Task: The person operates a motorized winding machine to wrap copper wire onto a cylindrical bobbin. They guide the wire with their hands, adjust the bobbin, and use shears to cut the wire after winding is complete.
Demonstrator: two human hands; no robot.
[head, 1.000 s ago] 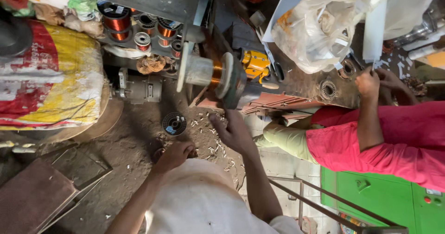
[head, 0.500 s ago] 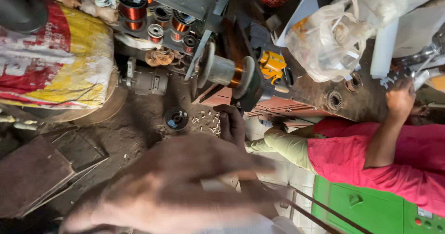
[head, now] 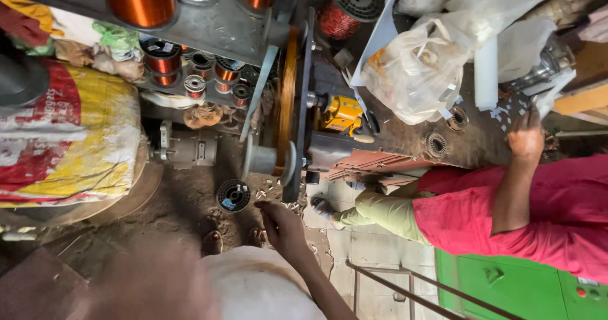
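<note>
A yellow and red sack [head: 69, 142] is seen at the left. At centre, a copper-wound winding machine [head: 285, 114] is mounted upright. Just below it, the right hand [head: 283, 226] is held out, fingers loosely curled, nothing gripped. The left hand [head: 152, 282] is blurred; its fingers cannot be told. A small black spool [head: 234, 195] lies on the floor nearby.

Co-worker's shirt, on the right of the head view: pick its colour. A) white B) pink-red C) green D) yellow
B: the co-worker's shirt is pink-red, above the green cabinet; that person's hand reaches to the cluttered bench.
</note>
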